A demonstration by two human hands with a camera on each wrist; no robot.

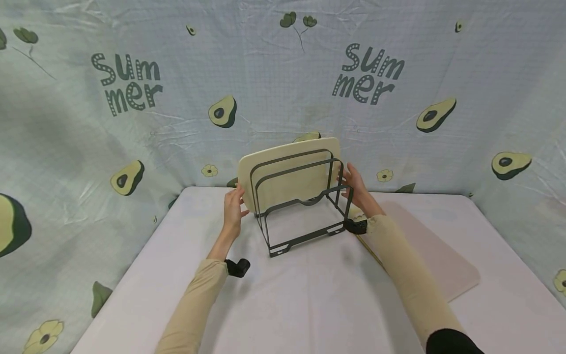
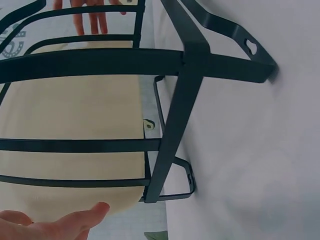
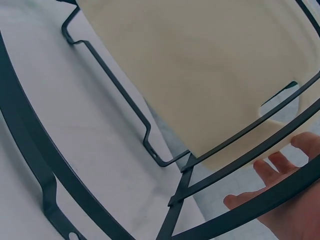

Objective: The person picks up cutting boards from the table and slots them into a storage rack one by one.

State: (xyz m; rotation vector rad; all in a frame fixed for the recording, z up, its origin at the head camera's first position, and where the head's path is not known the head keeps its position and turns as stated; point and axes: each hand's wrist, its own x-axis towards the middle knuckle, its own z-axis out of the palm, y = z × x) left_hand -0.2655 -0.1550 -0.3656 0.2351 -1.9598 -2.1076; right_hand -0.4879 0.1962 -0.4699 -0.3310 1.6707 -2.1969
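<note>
A cream cutting board (image 1: 292, 182) with rounded corners and a handle hole at one end stands on its long edge at the back of a dark metal rack (image 1: 305, 237). My left hand (image 1: 232, 209) is at the board's left edge, its fingertips right at the rim and its fingers loosely bent. At the other end is my right hand (image 1: 355, 187), fingers spread behind the rack's bars. The right wrist view shows these fingers (image 3: 267, 172) at the board's edge, near the handle hole. The rack's front slots hold nothing.
A pale pinkish board (image 1: 442, 260) lies flat on the white table (image 1: 305, 305) at the right, partly under my right sleeve. A thin golden-brown edge (image 1: 371, 251) shows beside it. Behind the table hangs a printed cloth (image 1: 274, 64) with avocados.
</note>
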